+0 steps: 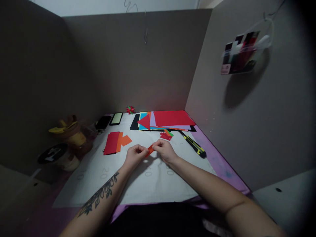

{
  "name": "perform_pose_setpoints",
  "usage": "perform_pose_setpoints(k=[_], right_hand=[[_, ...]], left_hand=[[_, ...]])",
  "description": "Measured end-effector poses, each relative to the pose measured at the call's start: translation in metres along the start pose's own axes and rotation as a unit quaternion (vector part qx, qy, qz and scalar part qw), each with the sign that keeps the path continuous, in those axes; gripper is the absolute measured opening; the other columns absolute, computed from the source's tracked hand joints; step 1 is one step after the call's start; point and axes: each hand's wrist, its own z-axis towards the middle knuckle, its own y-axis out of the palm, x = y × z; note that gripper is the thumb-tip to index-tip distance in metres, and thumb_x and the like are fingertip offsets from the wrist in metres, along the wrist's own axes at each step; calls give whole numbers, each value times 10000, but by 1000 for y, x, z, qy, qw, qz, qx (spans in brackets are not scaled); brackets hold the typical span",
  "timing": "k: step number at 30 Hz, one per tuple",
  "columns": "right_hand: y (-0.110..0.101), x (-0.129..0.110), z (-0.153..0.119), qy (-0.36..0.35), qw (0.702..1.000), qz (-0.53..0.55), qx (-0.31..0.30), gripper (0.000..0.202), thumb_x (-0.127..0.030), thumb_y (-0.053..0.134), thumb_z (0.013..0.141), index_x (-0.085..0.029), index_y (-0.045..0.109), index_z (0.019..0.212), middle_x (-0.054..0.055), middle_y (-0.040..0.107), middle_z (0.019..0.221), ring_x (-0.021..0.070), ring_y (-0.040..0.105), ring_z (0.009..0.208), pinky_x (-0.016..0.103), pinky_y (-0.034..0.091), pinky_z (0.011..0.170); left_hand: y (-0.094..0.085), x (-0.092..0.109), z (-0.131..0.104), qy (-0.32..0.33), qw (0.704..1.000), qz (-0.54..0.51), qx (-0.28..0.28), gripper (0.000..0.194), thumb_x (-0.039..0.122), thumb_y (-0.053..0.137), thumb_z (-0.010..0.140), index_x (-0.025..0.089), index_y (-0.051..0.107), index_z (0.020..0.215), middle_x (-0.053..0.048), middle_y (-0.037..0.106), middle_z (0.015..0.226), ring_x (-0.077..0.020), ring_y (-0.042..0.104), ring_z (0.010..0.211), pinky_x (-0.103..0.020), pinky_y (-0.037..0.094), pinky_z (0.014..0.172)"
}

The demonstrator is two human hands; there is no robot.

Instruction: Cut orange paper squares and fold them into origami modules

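Observation:
Between my two hands is a small piece of orange paper (149,150), held a little above the white sheet. My left hand (136,154) pinches its left end with thumb and fingers. On the other end, the fingertips of my right hand (165,150) are closed too. Part of the paper is hidden behind the fingers. Just beyond my right hand lie small red strips (166,136) with a green and an orange one. To the left of my left hand are a stack of red paper (111,143) and a loose orange square (126,140).
Colored sheets (172,118) are piled at the back, a red triangle (145,122) on top. A yellow-black utility knife (195,144) lies right. A folded paper star (130,110), a phone (116,118) and pots (74,136) stand back and left. Grey panels enclose the table.

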Motion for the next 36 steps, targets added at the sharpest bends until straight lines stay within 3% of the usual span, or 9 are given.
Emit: perform_pose_setpoints(k=[29, 36], right_hand=[[-1, 3, 1, 0, 1000, -26, 4, 71, -194, 657, 582, -177, 589, 580, -13, 617, 616, 122, 540, 591, 251, 414, 596], [-4, -1, 0, -60, 993, -101, -26, 96, -183, 601, 639, -194, 506, 632, -40, 552, 612, 112, 493, 573, 244, 382, 570]], left_hand=[[0, -3, 0, 6, 1000, -5, -6, 191, 311, 685, 639, 146, 602, 593, -40, 678, 672, -140, 604, 601, -240, 469, 563], [-1, -1, -1, 9, 1000, 19, -13, 178, 305, 666, 662, 147, 606, 606, -35, 668, 653, -138, 596, 599, -235, 457, 567]])
